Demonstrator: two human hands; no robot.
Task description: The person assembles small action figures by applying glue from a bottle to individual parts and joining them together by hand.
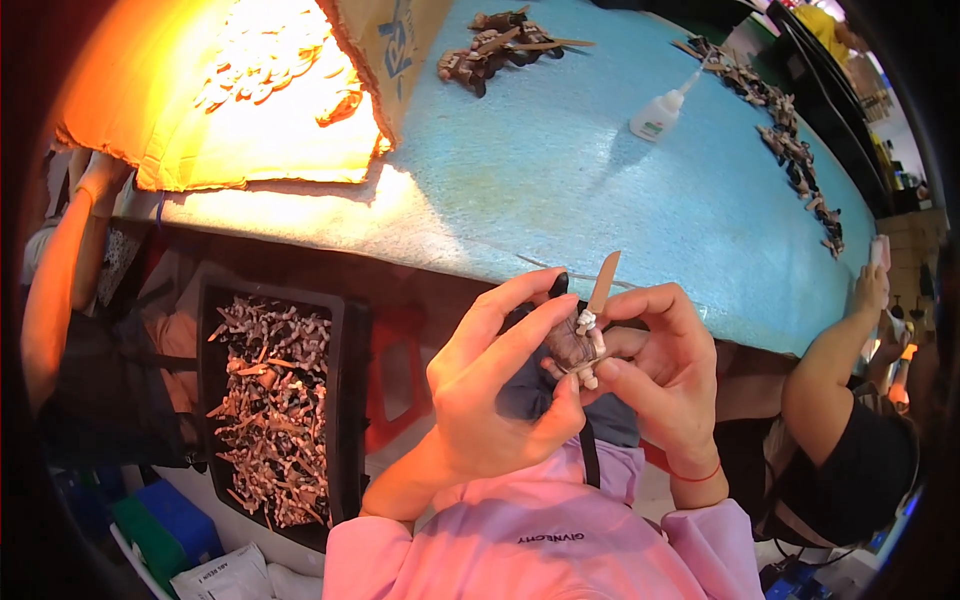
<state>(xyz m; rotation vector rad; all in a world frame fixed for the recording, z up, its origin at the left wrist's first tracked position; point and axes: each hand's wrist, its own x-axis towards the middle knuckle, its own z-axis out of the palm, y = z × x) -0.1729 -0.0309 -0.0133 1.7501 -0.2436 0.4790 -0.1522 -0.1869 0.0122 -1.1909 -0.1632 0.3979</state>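
Observation:
A small toy figure with a brown, flat sword-like blade sticking up from its white hand is held in front of my chest, just off the table's near edge. My left hand grips the figure's dark, greyish body from the left between thumb and fingers. From the other side, my right hand pinches its pale lower parts with thumb and fingertips. My fingers cover some of the figure, so its full shape is hidden.
On the blue table stand a white squeeze bottle, a cluster of figures and a long row of figures. A cardboard box glows brightly at left. A black crate holds many figures. Other people's arms flank both sides.

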